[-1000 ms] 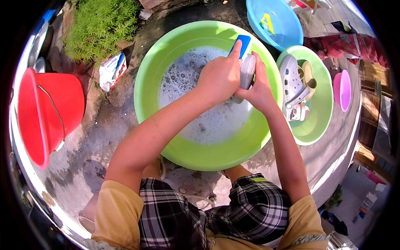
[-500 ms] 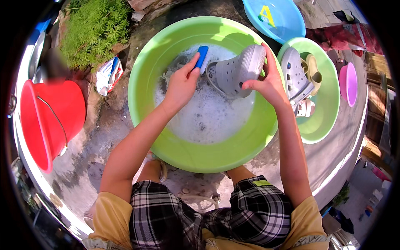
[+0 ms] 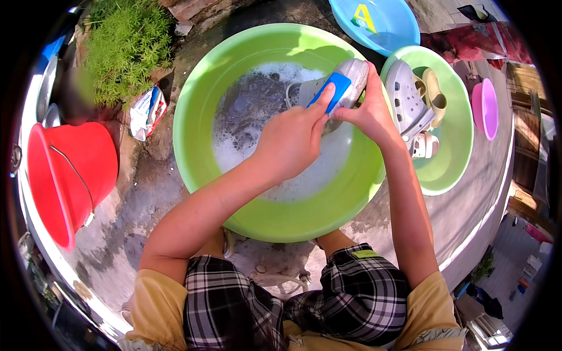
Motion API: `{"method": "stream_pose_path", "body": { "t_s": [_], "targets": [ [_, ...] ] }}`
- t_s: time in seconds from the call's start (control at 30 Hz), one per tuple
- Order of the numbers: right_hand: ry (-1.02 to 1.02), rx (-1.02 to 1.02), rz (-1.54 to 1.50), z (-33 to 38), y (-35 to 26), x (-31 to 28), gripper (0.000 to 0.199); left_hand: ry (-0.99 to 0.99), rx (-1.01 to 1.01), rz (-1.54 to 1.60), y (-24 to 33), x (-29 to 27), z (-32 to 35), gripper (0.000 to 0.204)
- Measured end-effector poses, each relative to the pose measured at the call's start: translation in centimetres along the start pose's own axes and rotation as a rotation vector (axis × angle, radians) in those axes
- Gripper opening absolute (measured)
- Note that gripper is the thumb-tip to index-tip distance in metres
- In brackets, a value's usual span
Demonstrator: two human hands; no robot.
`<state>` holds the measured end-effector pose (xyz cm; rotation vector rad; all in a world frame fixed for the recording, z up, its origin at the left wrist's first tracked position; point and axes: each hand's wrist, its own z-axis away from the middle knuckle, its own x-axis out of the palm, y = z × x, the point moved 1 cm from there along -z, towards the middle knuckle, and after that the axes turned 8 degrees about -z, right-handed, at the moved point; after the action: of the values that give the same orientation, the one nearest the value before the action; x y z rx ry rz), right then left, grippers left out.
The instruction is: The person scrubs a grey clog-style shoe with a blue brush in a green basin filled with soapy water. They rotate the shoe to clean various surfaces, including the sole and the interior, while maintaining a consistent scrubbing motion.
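Observation:
My left hand (image 3: pixel 295 137) is closed round a blue scrub brush (image 3: pixel 335 92), its bristle side pressed to a grey clog (image 3: pixel 352 73). My right hand (image 3: pixel 373 110) grips that clog at its sole end, thumb on the near side and fingers behind. The clog is held tilted above a large green basin (image 3: pixel 193 146) of soapy water (image 3: pixel 257 123) with white foam. Part of the clog is covered by the brush and my left hand. Something dark shows under the water at the basin's left side, too unclear to name.
Right of the basin, a smaller green tub (image 3: pixel 451 167) holds another grey clog (image 3: pixel 405 96), a tan clog (image 3: pixel 434 96) and a small pale shoe (image 3: pixel 425 145). A blue basin (image 3: pixel 386 35) lies behind. A red bucket (image 3: pixel 82 175), a plastic packet (image 3: pixel 146 114) and a leafy plant (image 3: pixel 129 50) are left.
My left hand has moved right with the brush, from over the foam onto the clog. The clog has turned slightly in my right hand. More dark water shows between the suds.

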<state>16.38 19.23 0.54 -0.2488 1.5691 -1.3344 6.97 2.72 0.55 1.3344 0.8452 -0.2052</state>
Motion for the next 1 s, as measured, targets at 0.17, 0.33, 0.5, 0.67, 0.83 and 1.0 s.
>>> {"method": "stream_pose_path", "body": {
  "t_s": [0.17,0.33,0.5,0.67,0.83,1.0],
  "targets": [
    [0.077,0.03,0.127,0.1,1.2,0.8,0.1,0.1,0.025,-0.067,-1.0,-0.2,-4.3,0.047],
    [-0.13,0.134,-0.39,0.2,-1.4,-1.0,0.099,0.065,-0.042,0.155,-1.9,0.5,-1.9,0.047],
    [-0.064,0.098,-0.171,1.1,-1.1,-0.7,0.107,0.053,0.014,0.115,-2.6,1.2,-2.0,0.048],
    [0.009,0.092,-0.236,1.2,-0.7,-0.8,0.102,0.144,-0.318,-0.432,-11.2,1.2,-2.1,0.045],
    [0.033,0.032,-0.163,0.9,-0.7,0.2,0.094,-0.133,-0.515,-0.318,-18.4,4.9,1.5,0.046],
    [-0.025,0.014,-0.154,0.3,0.2,-0.5,0.099,0.15,-0.078,0.191,-5.0,1.4,0.0,0.046]
  ]
}}
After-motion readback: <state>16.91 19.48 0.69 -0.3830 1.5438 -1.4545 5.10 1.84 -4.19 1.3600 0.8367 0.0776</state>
